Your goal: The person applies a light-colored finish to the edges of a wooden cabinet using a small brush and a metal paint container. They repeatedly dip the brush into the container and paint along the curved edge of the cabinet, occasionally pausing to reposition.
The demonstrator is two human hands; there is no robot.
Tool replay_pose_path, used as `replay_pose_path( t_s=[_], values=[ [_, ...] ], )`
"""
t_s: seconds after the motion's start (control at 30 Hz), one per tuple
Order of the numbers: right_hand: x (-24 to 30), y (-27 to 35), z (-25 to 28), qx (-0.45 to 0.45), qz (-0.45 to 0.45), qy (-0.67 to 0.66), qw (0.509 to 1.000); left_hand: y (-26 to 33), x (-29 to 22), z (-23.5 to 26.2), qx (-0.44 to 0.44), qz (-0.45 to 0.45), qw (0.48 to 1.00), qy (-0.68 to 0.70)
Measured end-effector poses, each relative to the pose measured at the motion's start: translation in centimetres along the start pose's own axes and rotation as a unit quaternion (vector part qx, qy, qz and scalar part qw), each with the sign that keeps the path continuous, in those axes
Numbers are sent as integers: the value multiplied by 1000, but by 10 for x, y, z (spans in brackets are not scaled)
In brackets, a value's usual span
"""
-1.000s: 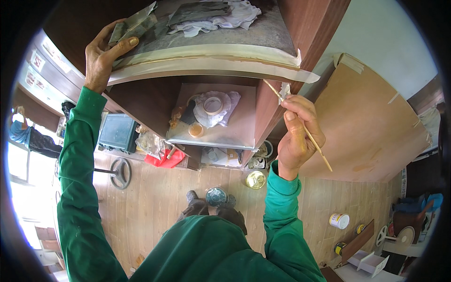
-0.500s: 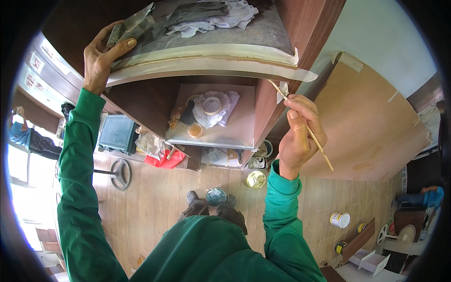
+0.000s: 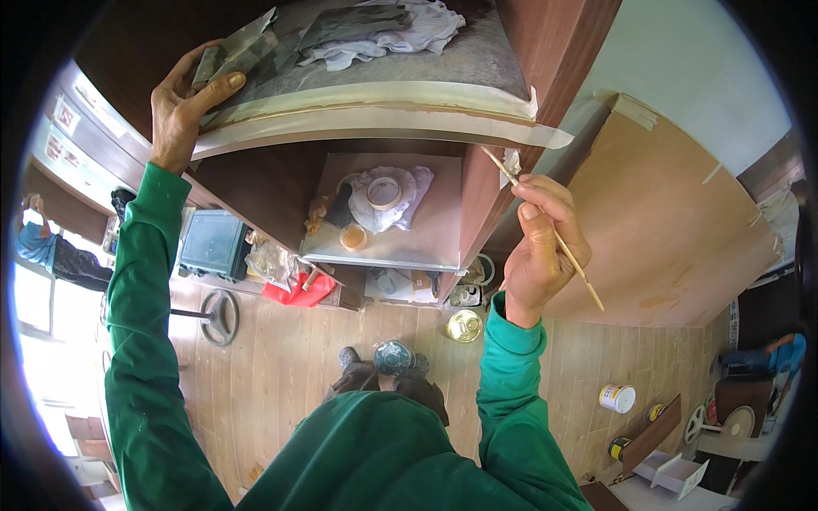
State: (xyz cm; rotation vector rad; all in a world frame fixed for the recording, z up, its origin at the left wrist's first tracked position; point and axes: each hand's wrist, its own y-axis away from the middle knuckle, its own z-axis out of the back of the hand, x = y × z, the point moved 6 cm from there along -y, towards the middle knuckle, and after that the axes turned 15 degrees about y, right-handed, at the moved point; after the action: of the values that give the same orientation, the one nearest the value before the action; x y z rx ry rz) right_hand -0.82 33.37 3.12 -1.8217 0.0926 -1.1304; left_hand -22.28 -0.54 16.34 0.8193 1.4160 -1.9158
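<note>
A thin wooden brush (image 3: 545, 230) is lying slantwise in the right hand (image 3: 538, 255), whose grip is closing round its handle, the pale tip touching the edge of the brown cabinet side panel (image 3: 503, 136). The left hand (image 3: 181, 111) is reaching up, its grip pressing on the front edge of the top shelf (image 3: 358, 102), thumb over the rim beside crumpled sheets (image 3: 247, 43). A tape roll (image 3: 383, 192) is sitting on the lower shelf (image 3: 426, 243); a tin (image 3: 464, 325) is standing on the plank floor (image 3: 256, 366) below.

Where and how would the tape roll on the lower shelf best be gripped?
The tape roll lies flat on a white rag, hole up. Come from above, one of the fingers in the hole and one outside, pinching the ring's wall; its open centre and flat pose suit that.
</note>
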Motion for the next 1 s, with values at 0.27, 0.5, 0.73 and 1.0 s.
replay_pose_path(
  t_s=[0.27, 0.5, 0.73, 1.0],
  values=[
    [6, -2, -4, 11, -1, -14, 1000, -1, 3, 1, 2, 1, 1000, 23],
    [5, -2, -3, 7, -32, -32, 999, 0, 1, -1, 2, -2, 1000, 15],
    [0, -1, 0, -3, -36, -24, 999, 0, 3, 1, 2, -2, 1000, 17],
    [-5, 0, 8, -20, -52, -27, 998, -1, 4, 2, 4, 1, 1000, 17]
  ],
)
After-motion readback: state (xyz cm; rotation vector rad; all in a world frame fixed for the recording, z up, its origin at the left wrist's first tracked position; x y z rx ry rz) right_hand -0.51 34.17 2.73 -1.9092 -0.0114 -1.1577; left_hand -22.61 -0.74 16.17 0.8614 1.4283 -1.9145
